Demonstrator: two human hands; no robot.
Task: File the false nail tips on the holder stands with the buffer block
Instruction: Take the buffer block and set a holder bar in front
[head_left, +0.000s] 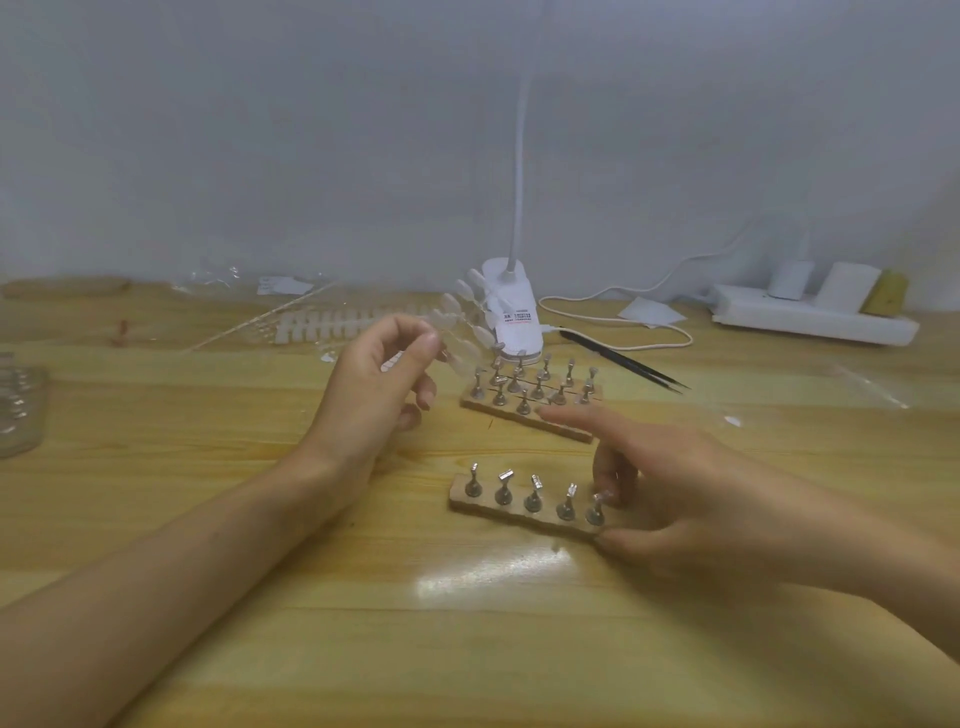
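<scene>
My left hand (379, 384) is raised over the table and pinches a fan of clear false nail tips (460, 325) between thumb and fingers. A near wooden base (514, 515) carries a row of metal holder stands (534, 496) with no tips on them. My right hand (691, 499) grips that base's right end, thumb at the front edge and a finger behind the last stand, index finger stretched out to the left. A second base (524, 418) with several bare stands lies just behind. No buffer block is clearly seen.
A white clip lamp (511, 306) stands behind the far base. Black tweezers (623, 364) lie to its right. A strip of white nail tips (332, 322) and plastic bags lie at back left. A power strip (810, 317) with plugs and a yellow block (889, 293) sits back right.
</scene>
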